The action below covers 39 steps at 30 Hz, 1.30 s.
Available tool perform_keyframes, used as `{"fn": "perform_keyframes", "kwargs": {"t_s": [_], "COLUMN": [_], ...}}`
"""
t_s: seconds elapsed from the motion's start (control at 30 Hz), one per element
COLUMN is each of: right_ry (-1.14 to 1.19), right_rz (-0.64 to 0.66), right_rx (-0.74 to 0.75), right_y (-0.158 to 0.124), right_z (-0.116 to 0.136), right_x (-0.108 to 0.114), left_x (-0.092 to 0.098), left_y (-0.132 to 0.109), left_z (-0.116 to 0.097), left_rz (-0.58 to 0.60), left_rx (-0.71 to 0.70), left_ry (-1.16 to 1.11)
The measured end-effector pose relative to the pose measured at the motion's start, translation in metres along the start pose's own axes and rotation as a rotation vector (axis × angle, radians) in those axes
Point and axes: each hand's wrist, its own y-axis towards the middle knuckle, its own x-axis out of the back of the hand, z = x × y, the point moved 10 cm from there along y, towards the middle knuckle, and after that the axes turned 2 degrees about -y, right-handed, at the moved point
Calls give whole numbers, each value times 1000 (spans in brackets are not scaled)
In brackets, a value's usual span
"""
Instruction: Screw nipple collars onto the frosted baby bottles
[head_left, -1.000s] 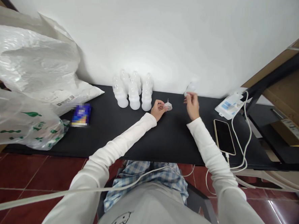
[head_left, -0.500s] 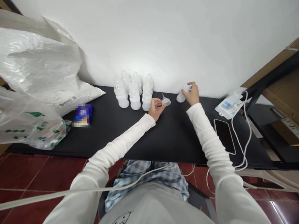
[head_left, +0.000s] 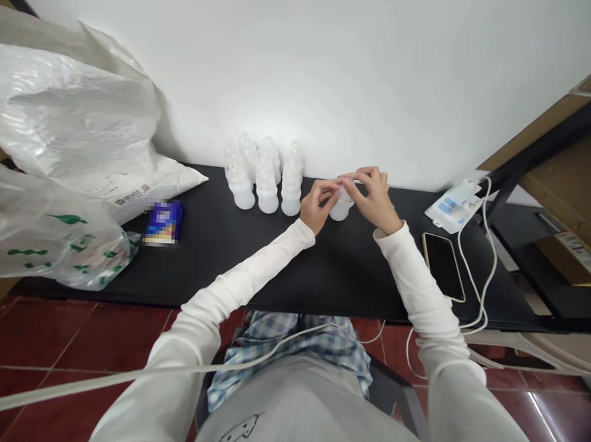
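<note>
My left hand point(head_left: 319, 204) is closed, its fingertips pinching a clear, thin plastic piece point(head_left: 344, 193) that is mostly covered by fingers. My right hand point(head_left: 374, 196) meets it from the other side, thumb and fingers closed at the same spot; what exactly they grip is hidden. Directly beneath the fingertips is a white cup-like base point(head_left: 340, 211) on the black table point(head_left: 282, 273). Left of my hands stand several clear, bulbous bottle-like figures on white bases, the nearest being a clear figure point(head_left: 292, 181).
A large white plastic bag point(head_left: 82, 114) and a translucent bag with green print point(head_left: 49, 232) fill the left end. A blue packet point(head_left: 163, 223) lies by them. To the right are a phone point(head_left: 443, 267), a clear plastic case point(head_left: 454, 205) and a white cable point(head_left: 490, 273).
My right hand has moved left with the white base, and my left hand has shifted slightly right and up. Both hands now meet above the base at the clear piece.
</note>
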Motion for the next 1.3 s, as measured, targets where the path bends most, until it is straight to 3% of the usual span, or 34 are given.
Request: {"fn": "perform_keyframes", "kwargs": {"t_s": [0.1, 0.23, 0.4, 0.5, 0.73, 0.8, 0.93, 1.0, 1.17, 1.3], "right_ry": [183, 333, 272, 258, 517, 620, 716, 726, 712, 755], "right_rz": [35, -34, 8, 97, 242, 238, 271, 304, 277, 190], "right_rx": [13, -7, 9, 23, -27, -31, -24, -20, -83, -81], "right_y": [7, 13, 21, 23, 3, -5, -18, -23, -32, -36], "right_z": [1, -12, -29, -35, -42, -39, -28, -24, -29, -22], "right_x": [8, 28, 22, 7, 2, 7, 10, 7, -2, 1], "left_x": [-4, -2, -11, -13, 4, 2, -14, -15, -12, -20], "left_y": [2, -2, -7, -15, -19, -22, -46, -58, -75, -90], "left_z": [-3, 20, 69, 81, 38, 38, 47, 44, 32, 22], "left_rz": [-32, -87, 83, 183, 169, 238, 469, 560, 665, 658], "left_rx": [28, 207, 410, 461, 355, 497, 1020, 1206, 1371, 1450], "left_ry": [36, 5, 120, 194, 236, 131, -214, -269, -313, -511]}}
